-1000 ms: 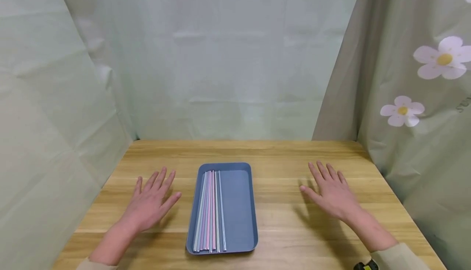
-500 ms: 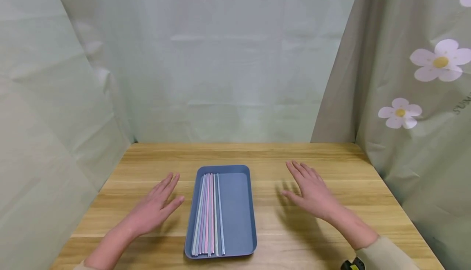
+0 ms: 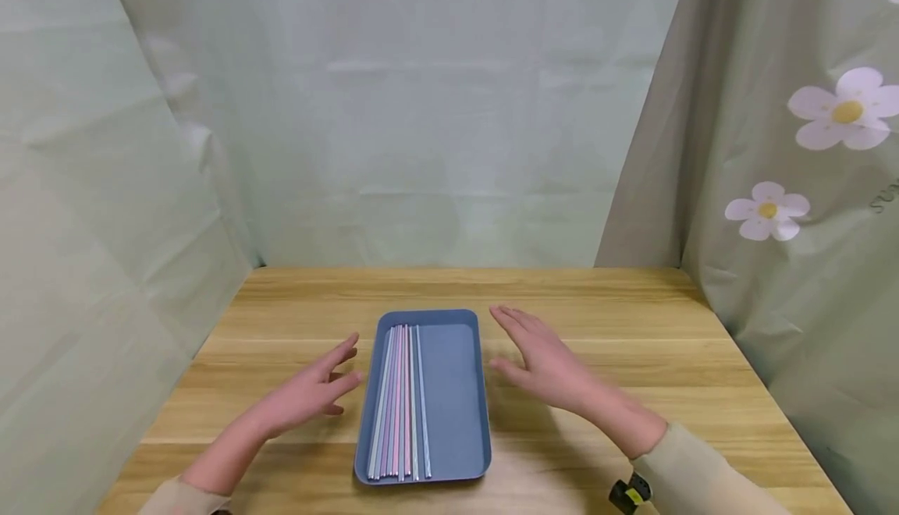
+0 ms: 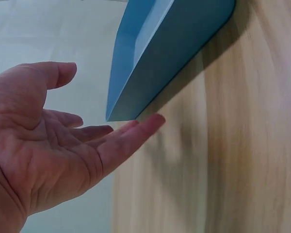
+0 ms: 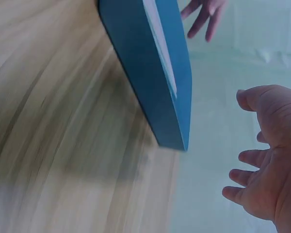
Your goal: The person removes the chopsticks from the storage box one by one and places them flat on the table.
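Note:
A shallow blue-grey rectangular tray lies lengthwise on the table, and its side wall shows in the left wrist view. Several long, thin sticks, probably chopsticks, in pink, silver, green and blue lie side by side in its left half. My left hand hovers just left of the tray with fingers extended and thumb apart. Off the tray's right side is my right hand, its fingers nearly straight and holding nothing. Neither hand appears to touch the tray; both palms are bare in the wrist views.
A wood-grain table spreads around the tray. Pale cloth hangs behind and at the left, and a flower-printed curtain borders the right edge. A dark wrist strap shows at the right sleeve.
Both hands have moved inward toward the tray, the right one farther to the left. They have turned so the palms face each other more. Tray and sticks stay in place.

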{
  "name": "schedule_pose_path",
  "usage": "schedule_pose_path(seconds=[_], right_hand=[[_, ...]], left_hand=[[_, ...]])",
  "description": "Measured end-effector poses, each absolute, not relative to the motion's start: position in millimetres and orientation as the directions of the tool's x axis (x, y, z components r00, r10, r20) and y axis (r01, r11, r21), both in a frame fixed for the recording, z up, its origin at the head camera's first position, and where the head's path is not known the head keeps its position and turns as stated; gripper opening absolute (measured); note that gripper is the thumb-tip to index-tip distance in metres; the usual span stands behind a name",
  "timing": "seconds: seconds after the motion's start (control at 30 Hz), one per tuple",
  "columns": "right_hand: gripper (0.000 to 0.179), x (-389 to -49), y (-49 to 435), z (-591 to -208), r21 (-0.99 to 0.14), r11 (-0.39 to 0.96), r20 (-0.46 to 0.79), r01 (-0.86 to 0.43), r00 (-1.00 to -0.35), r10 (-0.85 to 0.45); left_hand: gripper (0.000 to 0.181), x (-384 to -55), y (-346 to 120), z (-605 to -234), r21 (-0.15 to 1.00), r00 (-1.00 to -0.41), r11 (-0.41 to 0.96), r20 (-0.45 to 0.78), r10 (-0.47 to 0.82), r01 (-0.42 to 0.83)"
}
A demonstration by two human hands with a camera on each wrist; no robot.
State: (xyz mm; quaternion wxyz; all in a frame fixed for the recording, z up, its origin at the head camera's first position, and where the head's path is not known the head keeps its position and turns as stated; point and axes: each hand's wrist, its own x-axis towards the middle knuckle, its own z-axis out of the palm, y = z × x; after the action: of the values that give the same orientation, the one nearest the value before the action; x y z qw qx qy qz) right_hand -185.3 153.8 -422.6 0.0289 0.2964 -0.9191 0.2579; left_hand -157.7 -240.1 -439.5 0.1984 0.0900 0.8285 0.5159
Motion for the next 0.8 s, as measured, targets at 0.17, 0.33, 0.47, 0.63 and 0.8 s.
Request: schedule_pose_path(seconds=[0.17, 0.33, 0.47, 0.63, 0.8], right_hand=[[0.079, -184, 130, -422, -0.531, 0.659, 0.131, -0.532, -0.82, -0.557], [0.075, -182, 107, -425, -0.574, 0.618, 0.076, -0.537, -0.787, -0.612], [0.07, -181, 91, -431, -0.635, 0.585, 0.016, -0.505, -0.766, -0.643], [0.065, -182, 73, -438, -0.809, 0.494, -0.08, -0.319, -0.773, -0.63], [0.063, -184, 60, -439, -0.936, 0.349, -0.18, -0.049, -0.783, -0.595]], left_hand=[[0.079, -160, -237, -448, 0.934, -0.882, 0.328, -0.27, 0.387, -0.142], [0.078, -161, -237, -457, 0.94, -0.864, 0.299, -0.282, 0.418, -0.162], [0.079, -163, -236, -460, 0.945, -0.852, 0.278, -0.286, 0.439, -0.174], [0.082, -164, -235, -462, 0.948, -0.838, 0.261, -0.289, 0.462, -0.183], [0.082, -166, -234, -465, 0.953, -0.821, 0.235, -0.287, 0.493, -0.192]])
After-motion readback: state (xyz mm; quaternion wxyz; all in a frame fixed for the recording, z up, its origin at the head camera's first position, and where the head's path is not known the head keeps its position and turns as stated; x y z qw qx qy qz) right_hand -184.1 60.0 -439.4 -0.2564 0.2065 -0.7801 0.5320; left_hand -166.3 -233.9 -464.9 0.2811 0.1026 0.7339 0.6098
